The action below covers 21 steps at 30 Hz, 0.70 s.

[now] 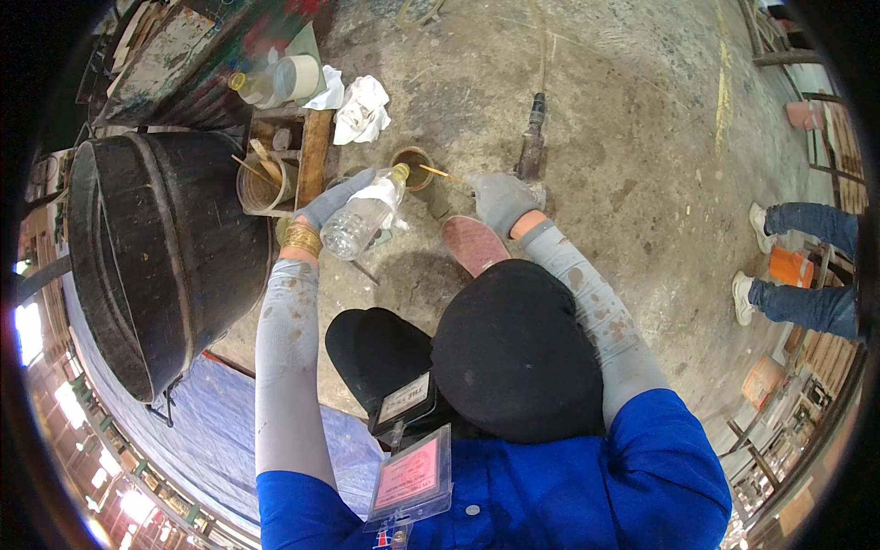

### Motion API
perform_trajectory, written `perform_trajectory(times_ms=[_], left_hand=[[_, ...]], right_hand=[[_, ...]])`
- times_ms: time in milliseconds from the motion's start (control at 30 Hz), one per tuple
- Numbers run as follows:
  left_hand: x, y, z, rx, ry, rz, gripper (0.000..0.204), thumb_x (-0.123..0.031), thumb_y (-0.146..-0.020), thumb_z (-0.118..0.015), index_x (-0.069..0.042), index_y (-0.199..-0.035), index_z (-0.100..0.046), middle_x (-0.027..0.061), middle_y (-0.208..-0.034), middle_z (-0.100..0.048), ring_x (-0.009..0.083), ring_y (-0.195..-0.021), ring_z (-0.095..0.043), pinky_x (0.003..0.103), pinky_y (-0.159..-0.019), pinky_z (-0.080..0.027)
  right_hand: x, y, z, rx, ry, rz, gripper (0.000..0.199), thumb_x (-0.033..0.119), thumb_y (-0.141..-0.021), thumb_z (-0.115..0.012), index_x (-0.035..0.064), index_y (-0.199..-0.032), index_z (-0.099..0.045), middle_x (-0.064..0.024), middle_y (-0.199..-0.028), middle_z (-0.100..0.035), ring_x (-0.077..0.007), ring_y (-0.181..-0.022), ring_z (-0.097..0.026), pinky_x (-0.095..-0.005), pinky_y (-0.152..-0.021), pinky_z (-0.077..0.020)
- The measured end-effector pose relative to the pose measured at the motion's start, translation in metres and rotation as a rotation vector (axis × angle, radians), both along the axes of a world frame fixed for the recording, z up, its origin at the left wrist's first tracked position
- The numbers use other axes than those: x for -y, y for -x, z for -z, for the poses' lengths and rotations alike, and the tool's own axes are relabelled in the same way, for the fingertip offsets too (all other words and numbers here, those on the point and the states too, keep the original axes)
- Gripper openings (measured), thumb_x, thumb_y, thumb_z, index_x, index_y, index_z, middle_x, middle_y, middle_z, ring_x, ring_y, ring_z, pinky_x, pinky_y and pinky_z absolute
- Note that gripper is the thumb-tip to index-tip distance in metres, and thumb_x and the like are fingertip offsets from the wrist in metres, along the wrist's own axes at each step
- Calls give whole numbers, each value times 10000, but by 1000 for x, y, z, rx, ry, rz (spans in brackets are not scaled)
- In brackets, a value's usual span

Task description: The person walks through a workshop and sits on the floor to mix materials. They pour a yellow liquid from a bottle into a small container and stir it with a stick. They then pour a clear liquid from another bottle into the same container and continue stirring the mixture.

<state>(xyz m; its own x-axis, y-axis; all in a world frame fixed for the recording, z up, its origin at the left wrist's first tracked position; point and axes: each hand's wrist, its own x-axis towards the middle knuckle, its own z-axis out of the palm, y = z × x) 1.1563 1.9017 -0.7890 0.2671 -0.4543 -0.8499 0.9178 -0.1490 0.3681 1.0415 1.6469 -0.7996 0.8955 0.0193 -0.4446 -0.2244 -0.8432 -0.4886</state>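
Two gloved hands work low over a rough concrete floor (623, 137). The left hand (335, 200) has its fingers curled tight around a clear plastic bottle (365, 215), which is tipped over so that its yellow-capped neck points toward a small round tin (414, 168) standing on the floor just ahead. The right hand (500, 199) has its fingers pinched on a thin stick (438, 171) whose far end reaches into the tin. A pink shoe (475, 244) sits on the floor below the tin, between the two hands (the toe points up toward it). To the left stands a big black barrel (156, 257), and next to it a wooden crate (298, 151) with a can full of sticks. White rags (362, 108) lie beyond the crate. At the right edge a second person's legs (807, 266) in jeans and white shoes stand well apart.
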Motion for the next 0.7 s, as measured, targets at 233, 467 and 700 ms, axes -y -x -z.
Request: perform_trajectory(times_ms=[233,467,700], left_hand=[[-3,-1,2,-75,-3,-89,348,-371,-845,-575,-74,-1028,-585,59,-906,-637,151,-743,-629,306,-628,-535],[8,1,-17,-51,-46,-24,361,-377,-839,-582,-72,-1032,-585,66,-907,-635,167,-740,-631,312,-625,-536],[11,1,-23,-121,-1,-25,349,-372,-838,-585,-74,-1020,-591,65,-899,-636,168,-732,-630,306,-625,-535]], right_hand=[[-4,-2,-1,-36,30,-31,324,114,-746,-466,117,-1036,-612,-173,-839,-631,-353,-790,-604,-451,-680,-469],[-2,-1,-2,-45,37,-27,320,119,-758,-469,125,-1043,-614,-166,-827,-631,-344,-771,-606,-450,-663,-471],[-1,0,-3,-23,31,-44,321,121,-762,-470,110,-1052,-608,-169,-839,-631,-345,-785,-607,-445,-671,-472]])
